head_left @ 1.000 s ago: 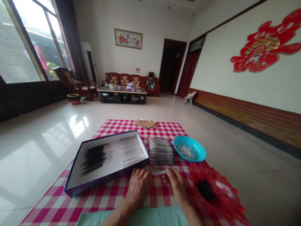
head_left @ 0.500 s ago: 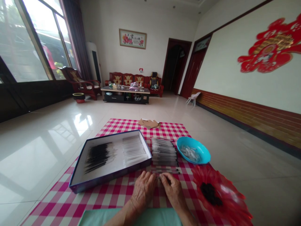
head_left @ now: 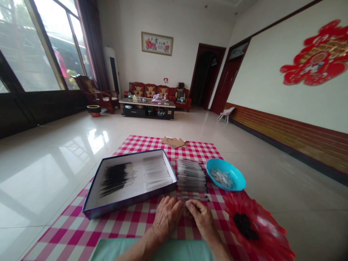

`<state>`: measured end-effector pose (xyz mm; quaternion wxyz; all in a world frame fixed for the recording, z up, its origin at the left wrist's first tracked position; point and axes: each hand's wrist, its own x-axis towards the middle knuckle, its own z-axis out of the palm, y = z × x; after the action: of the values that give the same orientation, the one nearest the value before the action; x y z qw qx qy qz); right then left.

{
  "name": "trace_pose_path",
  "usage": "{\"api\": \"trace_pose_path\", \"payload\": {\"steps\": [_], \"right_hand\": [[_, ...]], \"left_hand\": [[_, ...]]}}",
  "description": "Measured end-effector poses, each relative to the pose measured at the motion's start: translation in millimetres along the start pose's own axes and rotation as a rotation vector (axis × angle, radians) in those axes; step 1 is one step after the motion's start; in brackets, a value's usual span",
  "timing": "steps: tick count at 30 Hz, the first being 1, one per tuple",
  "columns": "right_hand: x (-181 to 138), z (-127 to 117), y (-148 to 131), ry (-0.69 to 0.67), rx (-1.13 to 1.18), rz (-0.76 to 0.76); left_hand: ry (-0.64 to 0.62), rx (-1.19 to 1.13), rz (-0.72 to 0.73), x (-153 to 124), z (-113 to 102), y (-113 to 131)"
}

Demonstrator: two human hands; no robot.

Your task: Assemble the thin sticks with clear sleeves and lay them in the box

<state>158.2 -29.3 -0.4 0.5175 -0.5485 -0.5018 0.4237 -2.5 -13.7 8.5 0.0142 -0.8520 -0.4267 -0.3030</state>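
Note:
My left hand (head_left: 166, 218) and my right hand (head_left: 202, 219) meet in front of the stack of thin pen-like tubes (head_left: 191, 176), fingertips pinched around a slim tube (head_left: 195, 198) or its end. The fingers hide most of it. To the left lies a shallow blue-edged box (head_left: 130, 203) holding black-tipped rods (head_left: 114, 178) and pale rods (head_left: 157, 174). A blue bowl (head_left: 225, 174) of small white pieces (head_left: 221, 177) sits right of the stack. Nearer my right hand is a red flower-shaped dish (head_left: 261, 232) with a black heap (head_left: 245, 226).
Everything rests on a pink-and-white checked cloth (head_left: 130, 232) on the tile floor. A pale green cloth (head_left: 152, 250) lies under my forearms. Cardboard scraps (head_left: 174, 142) sit at the cloth's far edge. A low table (head_left: 146, 107) and red sofa (head_left: 154, 90) stand far back.
My hands have drawn closer, now meeting over the slim tube, which shows less between them. The whole scene sits further right and slightly higher in view, as my head has turned.

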Motion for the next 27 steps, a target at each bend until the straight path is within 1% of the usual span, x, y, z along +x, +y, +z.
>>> {"api": "trace_pose_path", "payload": {"steps": [3, 6, 9, 11, 15, 18, 23, 27], "right_hand": [[1.3, -2.0, 2.0, -0.018, 0.031, 0.009], [1.9, -4.2, 1.8, -0.052, -0.007, -0.049], [0.5, -3.1, -1.9, -0.09, 0.02, -0.088], [-1.2, -0.1, -5.3, -0.057, 0.009, -0.098], [-3.3, 5.6, -9.0, 0.062, -0.24, -0.165], [-2.9, 5.6, -8.3, 0.064, -0.318, -0.212], [-2.4, 0.1, -5.1, -0.016, -0.236, -0.226], [-2.8, -1.1, -2.6, -0.098, -0.12, -0.192]], "left_hand": [[-0.005, 0.003, -0.001, -0.5, 1.4, -0.6], [-0.009, -0.005, -0.002, -1.1, 3.1, -1.8], [-0.008, -0.011, -0.002, -0.9, 3.6, -3.3], [-0.005, -0.006, -0.005, -0.2, 3.0, -3.6], [0.001, 0.006, -0.015, 1.5, 0.3, -1.7], [-0.001, -0.006, -0.022, 2.6, -2.2, 0.2], [0.016, -0.045, -0.008, 3.4, -3.5, 0.4], [0.008, -0.049, -0.009, 3.3, -2.2, -0.8]]}}
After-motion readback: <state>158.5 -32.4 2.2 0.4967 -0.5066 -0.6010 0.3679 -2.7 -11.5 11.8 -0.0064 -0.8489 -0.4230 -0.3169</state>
